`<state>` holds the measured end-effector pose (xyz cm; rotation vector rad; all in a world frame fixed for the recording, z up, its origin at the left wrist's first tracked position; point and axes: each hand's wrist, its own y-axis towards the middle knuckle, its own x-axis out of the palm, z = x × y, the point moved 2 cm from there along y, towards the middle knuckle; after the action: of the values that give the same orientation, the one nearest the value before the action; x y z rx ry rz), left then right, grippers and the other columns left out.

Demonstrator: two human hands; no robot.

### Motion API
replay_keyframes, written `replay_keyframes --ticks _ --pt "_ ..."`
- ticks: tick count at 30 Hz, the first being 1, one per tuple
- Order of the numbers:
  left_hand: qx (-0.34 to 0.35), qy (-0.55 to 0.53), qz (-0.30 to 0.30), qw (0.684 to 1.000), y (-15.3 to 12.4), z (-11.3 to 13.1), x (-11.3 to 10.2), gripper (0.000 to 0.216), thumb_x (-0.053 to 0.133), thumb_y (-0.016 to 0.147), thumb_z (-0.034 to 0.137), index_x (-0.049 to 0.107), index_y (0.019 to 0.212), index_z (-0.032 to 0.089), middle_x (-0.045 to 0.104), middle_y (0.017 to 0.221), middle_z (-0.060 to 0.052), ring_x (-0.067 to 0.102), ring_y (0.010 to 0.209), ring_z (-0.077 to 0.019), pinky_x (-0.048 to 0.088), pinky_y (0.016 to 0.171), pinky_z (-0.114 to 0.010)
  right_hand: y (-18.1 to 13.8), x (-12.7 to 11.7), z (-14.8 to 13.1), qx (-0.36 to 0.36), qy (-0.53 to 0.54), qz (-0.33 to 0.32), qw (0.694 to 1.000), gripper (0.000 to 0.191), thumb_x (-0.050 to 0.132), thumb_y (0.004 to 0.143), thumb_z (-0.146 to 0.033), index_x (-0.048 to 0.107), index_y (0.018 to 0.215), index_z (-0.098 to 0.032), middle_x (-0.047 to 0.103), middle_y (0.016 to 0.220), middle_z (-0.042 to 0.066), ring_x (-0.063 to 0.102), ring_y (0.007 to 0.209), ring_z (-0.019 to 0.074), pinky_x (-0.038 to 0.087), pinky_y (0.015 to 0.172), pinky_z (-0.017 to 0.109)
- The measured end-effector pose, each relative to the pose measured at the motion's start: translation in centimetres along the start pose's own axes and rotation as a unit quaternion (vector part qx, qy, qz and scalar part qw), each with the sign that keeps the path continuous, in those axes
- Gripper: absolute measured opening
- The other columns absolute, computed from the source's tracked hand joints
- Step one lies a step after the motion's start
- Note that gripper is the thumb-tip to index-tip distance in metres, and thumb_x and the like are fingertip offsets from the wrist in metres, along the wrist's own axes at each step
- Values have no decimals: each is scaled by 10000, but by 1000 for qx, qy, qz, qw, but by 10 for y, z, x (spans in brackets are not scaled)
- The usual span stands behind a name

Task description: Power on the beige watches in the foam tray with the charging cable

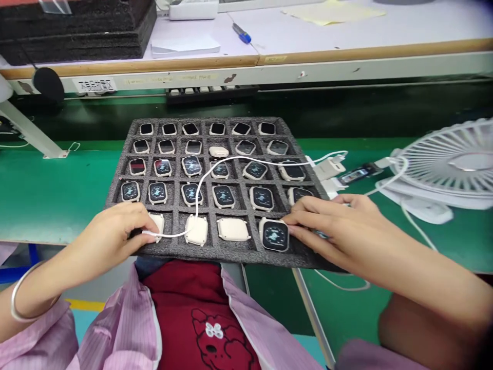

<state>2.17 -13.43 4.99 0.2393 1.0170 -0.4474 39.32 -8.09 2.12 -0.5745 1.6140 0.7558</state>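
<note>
A dark grey foam tray [234,252] with rows of compartments holds many square smartwatch cases without straps. My left hand [119,231] is at its front left corner, closed in a pinch on the end of a white charging cable [219,162], beside a pale watch back [158,224] partly hidden by the fingers. At the front right, my right hand [335,223] has its fingertips closed against the side of a smartwatch [274,235] with a lit face. Between them two watches lie back up, one a cream smartwatch [233,229]. Many watches in the middle rows have lit screens; the far row is dark.
An earbud-case-like pale item [219,151] sits in one compartment. Right of the tray are a white charger plug [329,168], a small USB meter [358,173] and a white fan [458,164]. A shelf [308,31] crosses behind, with black foam blocks [77,31] and a blue cutter [242,34].
</note>
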Motion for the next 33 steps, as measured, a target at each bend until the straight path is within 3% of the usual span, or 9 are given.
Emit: replay_keyframes --ticks 4,6,8,11,16,19,23,27,33 --pt "68 168 22 983 4 7 11 279 433 1036 371 670 1046 225 705 1006 -57 623 883 -243 459 724 -353 4 -7 -9 4 -37 -7 999 566 216 1120 -313 699 847 -198 647 807 63 545 686 185 258 755 394" --pt "110 219 23 969 8 10 10 330 370 1051 358 664 1015 212 706 976 -74 621 848 -261 454 705 -377 5 -9 -11 11 -43 -4 999 504 271 1099 -258 690 826 -195 647 804 53 538 695 184 254 748 381" --pt "140 234 17 962 11 12 8 353 335 1058 334 656 982 211 709 947 -74 631 829 -260 463 726 -387 4 -10 -12 31 -46 -13 998 429 335 1067 -233 682 818 -194 652 817 52 539 720 187 259 757 374" --pt "146 220 41 964 13 9 5 328 353 1059 368 645 1092 222 726 997 -71 666 859 -255 486 781 -375 3 -9 -13 63 -52 -20 996 340 405 1027 -207 669 814 -188 662 837 50 543 738 185 264 778 370" --pt "100 171 88 976 17 -2 4 413 340 1057 429 652 1148 173 750 996 -81 694 858 -237 524 772 -324 3 -12 -17 102 -80 18 991 298 439 992 -167 654 786 -181 662 810 43 564 732 191 253 770 376" --pt "13 118 106 987 21 -9 3 472 336 1040 468 683 1131 161 758 1024 -85 708 885 -235 539 818 -315 5 -20 -27 152 -99 78 980 285 447 995 -197 651 797 -181 681 821 60 586 741 205 252 730 369" --pt "-97 12 71 993 23 -16 2 451 382 1012 540 703 1139 249 759 1095 -5 710 978 -225 524 874 -281 16 -19 -54 146 -10 114 983 253 493 961 -231 595 734 -186 660 711 29 554 629 168 279 688 334" --pt "-123 -38 4 992 20 -19 4 485 398 988 613 719 1099 268 760 1105 4 702 1004 -233 506 842 -250 37 -4 -78 114 31 71 990 274 486 896 -194 508 622 -187 596 588 16 503 552 154 256 641 329" --pt "-111 -39 -34 992 20 -21 -3 544 373 982 644 741 1090 258 760 1115 -28 698 1033 -254 530 857 -279 56 4 -88 77 77 -70 992 267 524 878 -143 486 616 -182 612 612 8 514 581 147 238 627 323"
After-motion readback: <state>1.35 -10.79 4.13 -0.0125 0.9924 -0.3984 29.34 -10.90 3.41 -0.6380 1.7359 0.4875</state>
